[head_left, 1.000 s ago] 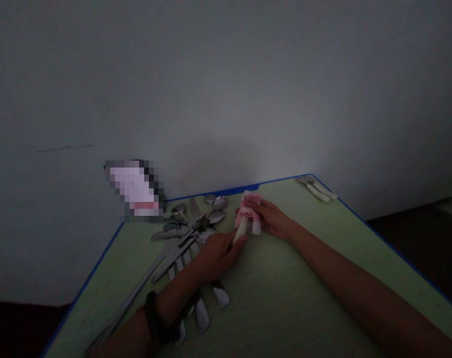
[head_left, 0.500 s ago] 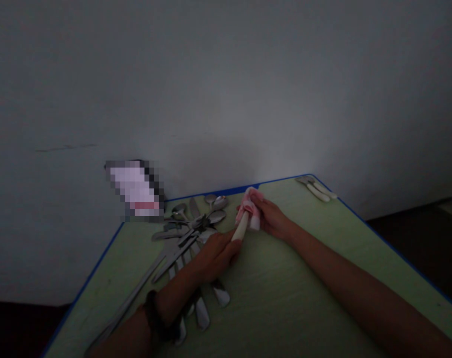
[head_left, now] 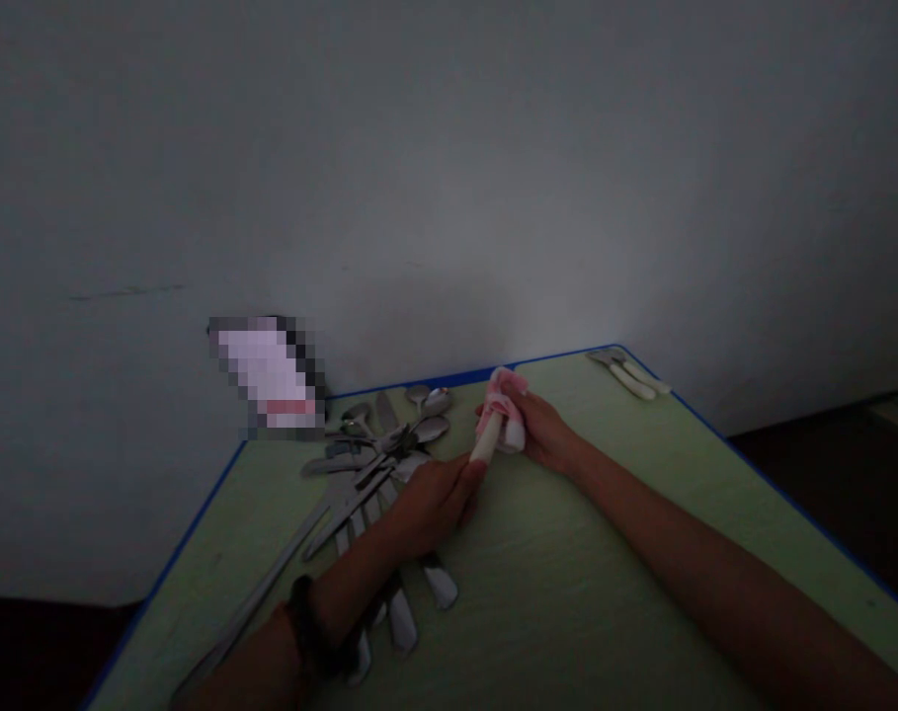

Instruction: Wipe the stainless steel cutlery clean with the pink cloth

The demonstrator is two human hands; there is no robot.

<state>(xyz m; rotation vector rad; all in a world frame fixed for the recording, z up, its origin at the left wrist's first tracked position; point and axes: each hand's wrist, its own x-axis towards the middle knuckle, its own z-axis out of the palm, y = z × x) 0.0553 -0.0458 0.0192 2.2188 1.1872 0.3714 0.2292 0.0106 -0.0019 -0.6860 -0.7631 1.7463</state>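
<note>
My left hand (head_left: pixel 441 504) is closed around the lower end of a white-handled utensil (head_left: pixel 487 441). Its upper end is hidden inside a pink and white cloth (head_left: pixel 509 434), so its exact kind does not show. My right hand (head_left: pixel 543 425) grips the cloth and presses it around the utensil. Beneath and beside my left forearm lies a pile of metal cutlery (head_left: pixel 374 459), spoons, knives and forks among it, with handles pointing in several directions.
Two white-handled pieces of cutlery (head_left: pixel 633 377) lie at the far right corner of the pale green, blue-edged table (head_left: pixel 604 573). A phone-like device (head_left: pixel 267 375), blurred out, leans against the wall (head_left: pixel 449 197) at the back left.
My left hand has moved slightly up and right along with the white handle. The cloth in my right hand has shifted a little to the right, and less of the handle shows.
</note>
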